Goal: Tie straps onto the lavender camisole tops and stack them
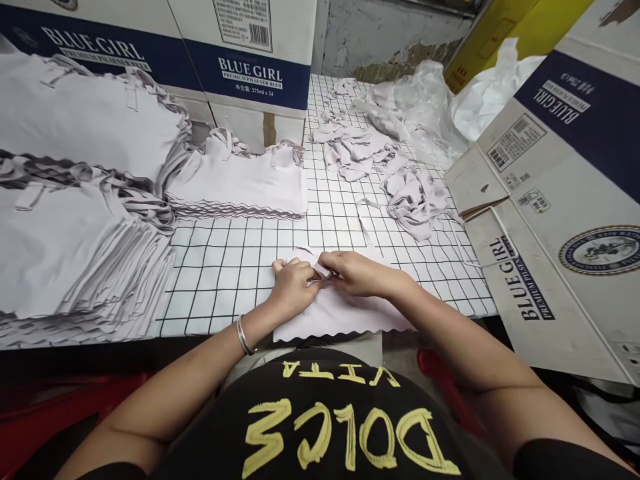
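A pale pink garment (340,311) with a wavy hem lies at the table's front edge, the hem towards my body. My left hand (295,283) is closed on its upper part, fingers bent over a fold. Close beside it, almost touching, my right hand (357,272) pinches a small folded bit of the same cloth. The fingertips partly hide what is between them. To the left, a neat stack of similar strappy garments (240,180) lies with wavy hems facing me.
Taller garment piles (75,247) fill the table's left side. Crumpled cloth scraps (415,200) and clear plastic (420,100) lie at the back right. Cardboard boxes (250,40) stand behind, and another carton (565,220) leans in on the right. Grid-patterned cloth (215,280) covers the table.
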`<state>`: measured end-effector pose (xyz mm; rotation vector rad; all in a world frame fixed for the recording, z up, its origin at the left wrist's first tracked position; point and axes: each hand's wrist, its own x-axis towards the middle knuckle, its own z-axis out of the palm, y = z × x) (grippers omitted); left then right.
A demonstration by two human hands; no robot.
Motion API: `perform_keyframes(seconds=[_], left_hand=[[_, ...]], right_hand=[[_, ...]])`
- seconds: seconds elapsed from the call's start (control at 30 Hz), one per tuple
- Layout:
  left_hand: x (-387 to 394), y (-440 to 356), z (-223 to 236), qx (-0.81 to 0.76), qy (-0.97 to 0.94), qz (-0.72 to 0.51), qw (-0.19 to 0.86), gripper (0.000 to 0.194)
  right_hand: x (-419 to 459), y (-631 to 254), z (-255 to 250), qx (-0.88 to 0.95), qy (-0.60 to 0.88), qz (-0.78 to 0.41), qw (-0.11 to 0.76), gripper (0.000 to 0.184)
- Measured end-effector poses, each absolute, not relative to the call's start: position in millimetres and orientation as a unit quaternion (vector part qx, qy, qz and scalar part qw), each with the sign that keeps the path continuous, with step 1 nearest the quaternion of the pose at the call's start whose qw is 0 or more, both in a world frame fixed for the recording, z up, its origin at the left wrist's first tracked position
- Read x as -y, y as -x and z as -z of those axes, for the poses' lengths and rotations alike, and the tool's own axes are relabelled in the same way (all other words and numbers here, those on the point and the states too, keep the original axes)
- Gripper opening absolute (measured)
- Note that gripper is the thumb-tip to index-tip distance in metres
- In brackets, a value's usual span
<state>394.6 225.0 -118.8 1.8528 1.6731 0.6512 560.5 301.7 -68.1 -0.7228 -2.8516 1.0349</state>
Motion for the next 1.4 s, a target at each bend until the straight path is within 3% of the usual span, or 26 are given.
perform_keyframes(seconds=[0.07,0.27,0.43,0.5,0.63,0.7,0.87,0.93,1.03,1.13,1.23,1.4], left_hand=[[-225,-392,118,-0.626,-0.683,-0.235,0.293,0.016],[-226,-376,112,-0.602,-0.725,-0.169,0.288,0.019],[-223,-362,113,-0.601,-0.756,-0.139,0.219,0.028],[-222,-359,116,-0.593,-0.767,-0.134,0.204,0.036],[-220,-356,116,-0.573,-0.788,-0.130,0.182,0.051],[-221,-353,112,-0.562,-0.794,-0.126,0.196,0.052],[-226,-331,95,-0.563,-0.763,-0.078,0.308,0.028],[-224,-325,91,-0.588,-0.756,-0.076,0.279,0.027],[-211,-330,90,-0.618,-0.763,-0.111,0.155,0.045],[-195,-359,91,-0.524,-0.827,-0.145,0.146,0.053],[-205,-399,91,-0.409,-0.875,-0.160,0.201,0.046],[-306,-452,98,-0.536,-0.793,-0.212,0.197,0.024]], right_hand=[[-305,-562,73,0.881,0.274,-0.385,0.023,0.012],[-314,-561,89,0.599,0.320,-0.729,0.084,0.018],[-322,-538,86,0.460,0.339,-0.817,0.082,0.032],[-328,-525,83,0.415,0.366,-0.824,0.120,0.036],[-347,-505,82,0.399,0.406,-0.771,0.286,0.043],[-360,-497,85,0.438,0.406,-0.734,0.322,0.043],[-382,-490,95,0.569,0.404,-0.673,0.244,0.036],[-385,-502,96,0.652,0.437,-0.581,0.215,0.030],[-387,-551,95,0.731,0.505,-0.371,0.271,0.023],[-390,-621,94,0.681,0.591,-0.244,0.358,0.020],[-383,-673,97,0.609,0.663,-0.233,0.368,0.025],[-337,-665,114,0.710,0.570,-0.286,0.299,0.028]])
